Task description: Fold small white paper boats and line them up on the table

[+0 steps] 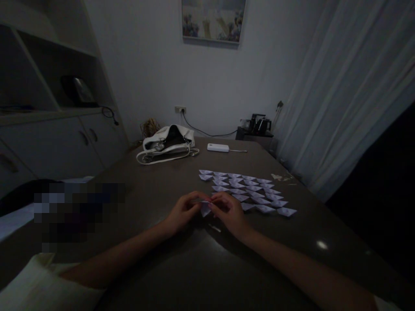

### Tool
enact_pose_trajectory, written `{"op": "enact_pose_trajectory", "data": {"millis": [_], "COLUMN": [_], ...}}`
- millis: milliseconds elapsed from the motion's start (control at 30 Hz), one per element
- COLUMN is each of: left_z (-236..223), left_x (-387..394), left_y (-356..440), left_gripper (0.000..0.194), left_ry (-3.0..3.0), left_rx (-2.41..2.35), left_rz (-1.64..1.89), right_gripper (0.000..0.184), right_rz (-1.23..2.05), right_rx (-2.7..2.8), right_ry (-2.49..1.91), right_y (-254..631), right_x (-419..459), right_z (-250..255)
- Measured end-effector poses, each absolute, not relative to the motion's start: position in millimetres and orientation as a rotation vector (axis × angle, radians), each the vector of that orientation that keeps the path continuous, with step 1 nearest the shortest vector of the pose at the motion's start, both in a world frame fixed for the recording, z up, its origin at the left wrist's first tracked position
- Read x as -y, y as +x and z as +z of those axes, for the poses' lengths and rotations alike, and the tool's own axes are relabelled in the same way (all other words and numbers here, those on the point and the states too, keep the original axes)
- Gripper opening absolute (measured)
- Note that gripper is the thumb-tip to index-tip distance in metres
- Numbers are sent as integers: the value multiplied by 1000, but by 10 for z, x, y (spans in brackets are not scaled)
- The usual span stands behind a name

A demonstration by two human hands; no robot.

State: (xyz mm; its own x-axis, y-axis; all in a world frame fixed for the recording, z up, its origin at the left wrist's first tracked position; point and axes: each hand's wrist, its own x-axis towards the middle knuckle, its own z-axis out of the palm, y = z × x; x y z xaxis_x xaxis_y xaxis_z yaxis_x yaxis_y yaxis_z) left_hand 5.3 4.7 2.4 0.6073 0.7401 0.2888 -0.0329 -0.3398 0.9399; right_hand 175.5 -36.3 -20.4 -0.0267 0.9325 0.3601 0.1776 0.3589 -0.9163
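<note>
White bag (154, 141) w/ strap on far L of dark table (152, 185), top gaping; brown dried bundle (149, 127) just behind. Slim white gadget (218, 147) R of bag, lying flat, short cable (238, 150) off R end. Back wall (136, 56): framed pic (213, 21) up top, cut off; socket (178, 109) w/ black cord (210, 134) running R. Low stand (254, 134) far R w/ dark pot (262, 125). Sheer curtain (343, 86) down R side. L: shelf unit (35, 67) w/ dark appliance (78, 91), cupboard doors (48, 144) below. Pixelated patch lower L, contents n/a.
</note>
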Motion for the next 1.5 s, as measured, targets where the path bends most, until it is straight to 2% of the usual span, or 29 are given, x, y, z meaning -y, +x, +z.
{"op": "enact_pose_trajectory", "data": {"millis": [767, 933, 1067, 1500], "left_z": [-48, -53, -35, -69], "left_x": [-129, -132, -106, -140], "left_y": [20, 21, 11, 48], "left_gripper": [24, 20, 24, 27], "left_ry": [1407, 1384, 1388, 1268], "left_rx": [-578, -574, -607, -696], "left_rz": [869, 854, 782, 817], "right_gripper": [10, 8, 8, 16], "right_rz": [814, 777, 774, 490], "right_rx": [1394, 1391, 1384, 1644], "right_ry": [-973, -964, -961, -1071], "right_y": [1781, 1770, 1772, 1764], "right_x": [300, 297, 293, 400], "right_z": [-232, -221, -220, -162]}}
